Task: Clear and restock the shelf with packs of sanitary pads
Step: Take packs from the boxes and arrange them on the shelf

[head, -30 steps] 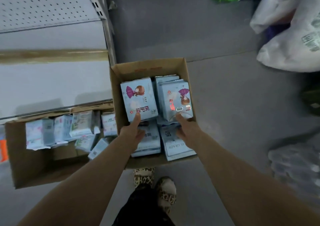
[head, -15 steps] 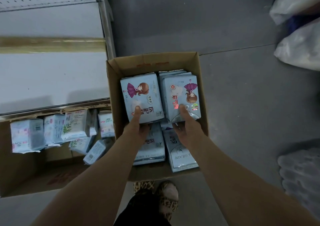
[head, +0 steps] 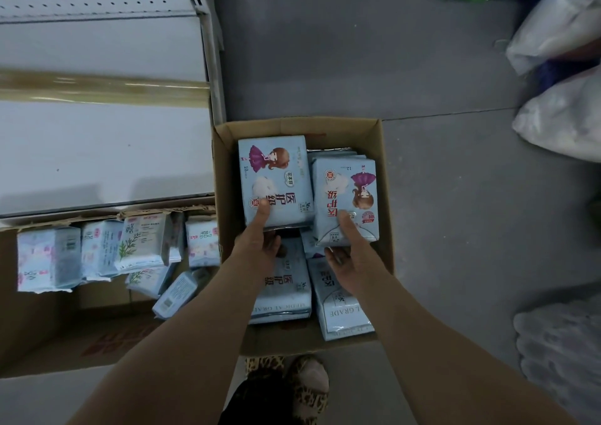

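An open cardboard box [head: 383,171] stands on the grey floor and holds several pale blue packs of sanitary pads. My left hand [head: 257,239] grips the near edge of one pack [head: 274,177], thumb on top, over the box's left half. My right hand [head: 353,249] grips a stack of similar packs [head: 346,190] beside it in the same way. More packs [head: 281,297] lie flat below both hands in the box. The white shelf [head: 97,151] at the left is bare.
A second, larger cardboard box [head: 48,343] left of the first holds several white and pink packs [head: 48,255]. Bulky white plastic bags [head: 562,112] lie at the right, and another wrapped bundle [head: 559,353] at the lower right. My patterned shoes [head: 292,379] stand just behind the box.
Both hands have lifted their packs up from the box, and the thumbs have closed over the top faces. The view has swung slightly.
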A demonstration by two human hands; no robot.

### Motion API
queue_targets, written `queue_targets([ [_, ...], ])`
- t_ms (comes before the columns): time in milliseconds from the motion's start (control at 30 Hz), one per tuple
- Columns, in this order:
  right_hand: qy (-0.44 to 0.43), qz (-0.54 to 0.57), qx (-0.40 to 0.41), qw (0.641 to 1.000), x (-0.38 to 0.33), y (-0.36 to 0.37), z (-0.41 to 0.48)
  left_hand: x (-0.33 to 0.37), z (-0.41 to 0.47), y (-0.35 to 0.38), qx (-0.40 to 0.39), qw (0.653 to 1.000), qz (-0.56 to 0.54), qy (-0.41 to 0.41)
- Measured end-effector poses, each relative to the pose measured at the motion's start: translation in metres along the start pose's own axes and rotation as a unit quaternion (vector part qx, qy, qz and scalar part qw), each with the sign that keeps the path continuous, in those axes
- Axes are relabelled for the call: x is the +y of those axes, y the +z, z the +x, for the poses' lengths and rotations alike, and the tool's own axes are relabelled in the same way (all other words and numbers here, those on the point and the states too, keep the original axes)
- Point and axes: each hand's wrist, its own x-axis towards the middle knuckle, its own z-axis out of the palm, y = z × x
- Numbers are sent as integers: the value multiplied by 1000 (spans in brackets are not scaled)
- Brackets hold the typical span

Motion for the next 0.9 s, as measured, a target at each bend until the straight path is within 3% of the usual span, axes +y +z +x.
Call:
queue_targets([
  [200, -38, -2, -14, 999, 1, 4, -15, -2, -11, -9, -14, 999, 48, 10],
  [467, -31, -35, -34, 998, -5, -7, -103, 4, -99, -40, -70, 997, 16, -8],
  [900, -89, -153, -96, 980, -28, -6, -368, 31, -374, -136, -163, 979, -81, 90],
])
